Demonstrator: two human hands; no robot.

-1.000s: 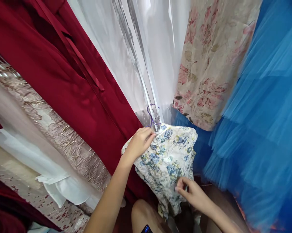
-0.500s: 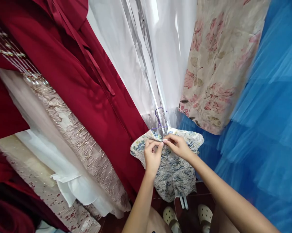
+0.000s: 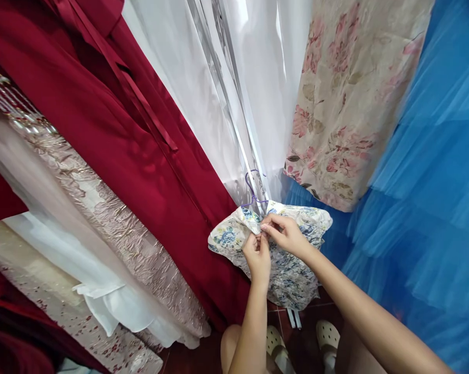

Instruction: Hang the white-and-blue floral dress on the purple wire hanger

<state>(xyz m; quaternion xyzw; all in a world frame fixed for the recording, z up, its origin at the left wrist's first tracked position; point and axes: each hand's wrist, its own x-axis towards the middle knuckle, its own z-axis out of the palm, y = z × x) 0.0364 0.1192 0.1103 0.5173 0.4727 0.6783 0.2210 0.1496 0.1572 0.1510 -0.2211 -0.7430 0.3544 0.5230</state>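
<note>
A small white blouse [image 3: 229, 236] with a blue floral print hangs on a purple hanger [image 3: 252, 191] against a metal stand [image 3: 234, 124]. My left hand [image 3: 258, 252] pinches the front of the blouse just below the neckline, fingers closed. My right hand [image 3: 283, 231] meets it from the right, its thumb and index finger pinched at the neckline edge. Whatever small fastening lies between the fingertips is hidden. The lower body of the blouse looks gathered and wrinkled, partly covered by my forearms.
Long dark red garments [image 3: 148, 156] hang at the left, beside beaded, lace and white skirts. White cloth [image 3: 172, 67] is behind the stand. A pink-flowered dress [image 3: 336, 104] and a blue tulle skirt [image 3: 425, 208] hang at the right. Beige clogs [image 3: 328, 332] are on the tiled floor.
My left hand has shifted right and slightly down, now beneath the right fingertips. The right hand stays near the neckline. The view has moved a little, and the blouse's left front lies more spread out.
</note>
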